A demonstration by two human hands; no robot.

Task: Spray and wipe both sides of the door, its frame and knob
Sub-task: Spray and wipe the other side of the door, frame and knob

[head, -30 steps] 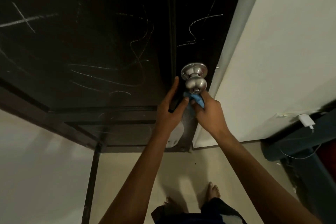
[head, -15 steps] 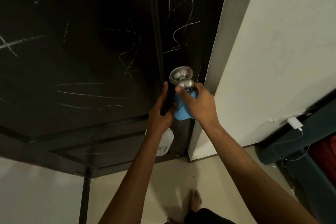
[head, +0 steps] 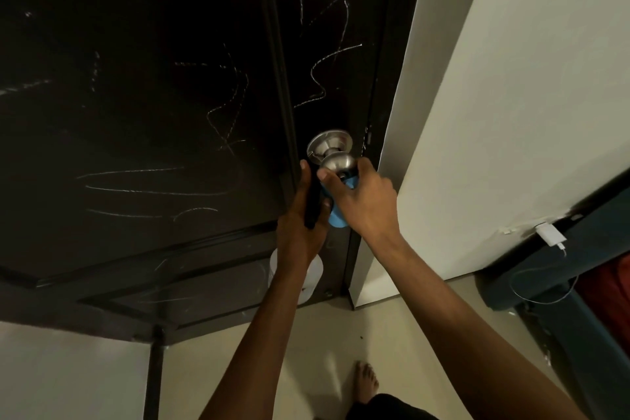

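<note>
Two bare hands are busy at the knob here. The right hand (head: 366,196) has its fingers and thumb curled round the silver door knob (head: 339,162) from below, with a blue cloth (head: 341,211) bunched between the palm and the metal, so that grip is pinching the cloth against the knob. The left hand (head: 301,218) sits just beside it, fingers wrapped round the dark top of a spray bottle (head: 312,203); the bottle's pale white body (head: 315,274) hangs down behind the wrist. Whether a finger is on the trigger, can't tell.

The knob sits near the right edge of the dark door (head: 153,95), which is covered in pale chalky scribbles. Right next to it runs the dark door frame (head: 387,78), then a cream wall (head: 511,112). Off to the right a white charger (head: 550,235) with its cable lies on a dark ledge. One bare foot (head: 366,382) stands on the beige floor (head: 289,334) below.
</note>
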